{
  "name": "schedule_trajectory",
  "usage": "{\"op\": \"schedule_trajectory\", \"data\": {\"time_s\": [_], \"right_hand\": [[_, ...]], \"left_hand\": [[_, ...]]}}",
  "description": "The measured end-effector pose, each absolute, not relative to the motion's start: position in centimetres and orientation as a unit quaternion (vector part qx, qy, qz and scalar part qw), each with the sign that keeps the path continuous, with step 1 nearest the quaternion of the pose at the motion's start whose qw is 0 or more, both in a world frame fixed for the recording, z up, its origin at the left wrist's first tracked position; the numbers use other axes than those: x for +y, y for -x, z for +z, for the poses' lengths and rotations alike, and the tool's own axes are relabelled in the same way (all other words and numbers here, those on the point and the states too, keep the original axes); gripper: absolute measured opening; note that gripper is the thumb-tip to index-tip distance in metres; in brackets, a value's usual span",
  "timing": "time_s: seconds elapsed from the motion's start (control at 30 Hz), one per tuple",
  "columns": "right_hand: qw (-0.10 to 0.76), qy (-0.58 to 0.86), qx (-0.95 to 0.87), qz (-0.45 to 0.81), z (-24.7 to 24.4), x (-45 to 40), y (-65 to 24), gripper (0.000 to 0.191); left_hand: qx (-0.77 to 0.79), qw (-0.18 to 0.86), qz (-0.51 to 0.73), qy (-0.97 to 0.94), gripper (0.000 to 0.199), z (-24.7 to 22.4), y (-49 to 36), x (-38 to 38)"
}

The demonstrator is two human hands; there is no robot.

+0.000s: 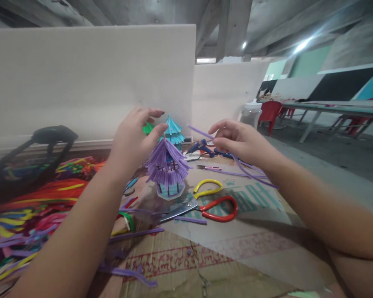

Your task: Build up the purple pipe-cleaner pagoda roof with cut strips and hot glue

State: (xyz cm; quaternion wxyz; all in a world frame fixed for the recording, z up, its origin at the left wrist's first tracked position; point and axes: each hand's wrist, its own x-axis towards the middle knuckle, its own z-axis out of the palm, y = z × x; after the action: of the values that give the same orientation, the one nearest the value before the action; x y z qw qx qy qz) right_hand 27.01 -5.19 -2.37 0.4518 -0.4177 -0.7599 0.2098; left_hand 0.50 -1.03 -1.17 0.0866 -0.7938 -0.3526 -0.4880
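Between thumb and fingers, my right hand point(233, 138) pinches a purple pipe cleaner point(199, 131), whose long end trails down behind the wrist. My left hand point(141, 130) is open beside a small pavilion model point(168, 167), thumb and fingers apart, the thumb close to its peak; whether it touches cannot be told. The model has two tiers of purple pipe-cleaner roof on a light-blue base and stands upright. In front of it lie scissors point(194, 205) with one yellow and one red handle. Behind it are a blue pavilion point(173, 131) and a partly hidden green one point(147, 128).
A blue glue gun point(202, 147) and small pink-handled snips point(209, 167) lie behind the scissors. Many coloured pipe cleaners point(46, 198) heap at the left beside a black strap-like object point(54, 136). A lidded clear jar point(251, 114) stands at the back right. White panels point(90, 78) rise behind.
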Motion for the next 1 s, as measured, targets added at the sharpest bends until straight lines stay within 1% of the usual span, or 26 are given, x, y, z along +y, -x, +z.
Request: {"op": "schedule_trajectory", "data": {"time_s": [0.03,0.13,0.27,0.37,0.47,0.57,0.63,0.7,0.77,0.83,0.93,1.0], "right_hand": [[0.438,0.414,-0.769,0.214,-2.6,-5.4,-26.7,0.016],[0.422,0.399,-0.783,0.224,-3.3,-6.1,-25.6,0.020],[0.437,0.375,-0.788,0.218,-3.2,-6.8,-25.1,0.025],[0.428,0.389,-0.796,0.176,-2.1,-7.1,-26.0,0.023],[0.366,0.425,-0.819,0.125,-0.9,-6.9,-27.7,0.019],[0.315,0.469,-0.821,0.081,-0.1,-6.2,-29.5,0.019],[0.305,0.493,-0.812,0.061,0.1,-5.6,-30.5,0.019],[0.320,0.508,-0.798,0.056,0.2,-5.1,-31.4,0.018],[0.341,0.514,-0.783,0.075,0.3,-4.7,-32.5,0.020],[0.329,0.510,-0.784,0.127,0.3,-4.4,-33.8,0.024],[0.224,0.491,-0.804,0.249,0.3,-4.0,-36.4,0.027],[0.167,0.486,-0.802,0.303,0.0,-3.4,-38.1,0.028]], "left_hand": [[-0.333,0.121,-0.489,0.797,0.035,-1.1,-0.8,-1.7],[-0.270,0.202,-0.425,0.840,0.035,-1.2,-2.1,-3.2],[-0.238,0.255,-0.359,0.866,0.026,-1.8,-3.3,-3.6],[-0.251,0.277,-0.347,0.860,0.026,-1.7,-3.1,-3.3],[-0.292,0.291,-0.356,0.838,0.027,-1.1,-2.1,-2.9],[-0.327,0.278,-0.361,0.828,0.030,-0.6,-1.2,-2.5],[-0.342,0.263,-0.356,0.829,0.032,-0.5,-0.9,-2.3],[-0.357,0.252,-0.344,0.831,0.034,-0.6,-0.9,-2.3],[-0.366,0.246,-0.334,0.833,0.035,-0.7,-1.1,-2.5],[-0.369,0.243,-0.333,0.833,0.035,-0.6,-1.2,-2.7],[-0.367,0.214,-0.332,0.843,0.033,-0.2,-1.2,-3.2],[-0.371,0.161,-0.307,0.861,0.033,-0.1,-1.0,-3.4]]}}
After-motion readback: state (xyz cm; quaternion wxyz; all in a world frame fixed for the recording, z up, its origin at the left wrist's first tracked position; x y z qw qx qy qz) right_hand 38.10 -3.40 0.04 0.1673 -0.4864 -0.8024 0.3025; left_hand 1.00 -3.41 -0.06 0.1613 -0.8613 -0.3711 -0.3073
